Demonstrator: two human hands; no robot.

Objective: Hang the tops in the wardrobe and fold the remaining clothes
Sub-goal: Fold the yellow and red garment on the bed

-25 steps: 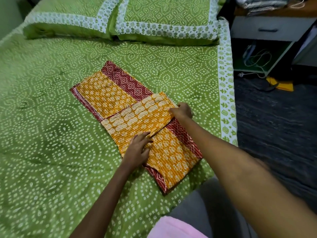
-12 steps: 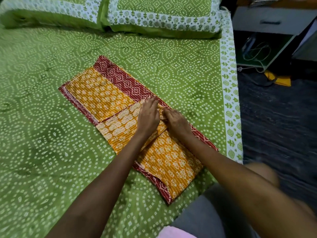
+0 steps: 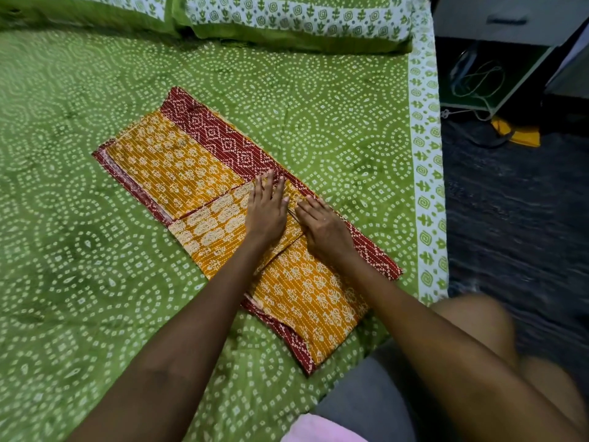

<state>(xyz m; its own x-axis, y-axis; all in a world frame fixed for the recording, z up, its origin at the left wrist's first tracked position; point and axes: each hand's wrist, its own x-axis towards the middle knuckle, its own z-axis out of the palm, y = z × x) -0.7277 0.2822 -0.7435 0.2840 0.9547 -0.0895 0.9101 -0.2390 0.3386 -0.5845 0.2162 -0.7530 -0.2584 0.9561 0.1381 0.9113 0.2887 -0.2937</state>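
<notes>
Both sets of my fingers lie straight and loosely spread, clamped on nothing. The left hand (image 3: 267, 208) presses flat on the folded-over flap, and the right hand (image 3: 322, 225) is just beside it, fingertips on the crease where that flap meets the maroon border. Under them is the orange and maroon printed garment (image 3: 178, 161), a long, partly folded strip running diagonally across the green bedspread (image 3: 79, 282), its near end close to the edge of the bed.

My worry is the flap: this quilted cloth looks stiff enough that it could spring back once I lift my palms, and the crease would be lost. If I push sideways instead of straight down, the layers beneath could slide and the maroon borders would no longer line up. Dragging the bundle could also bunch the bedspread.

As for containers, a bedside cabinet (image 3: 510, 17) beyond the pillows (image 3: 287, 17) has one closed drawer, contents hidden; its open shelf below holds what looks like a coil of cable.
</notes>
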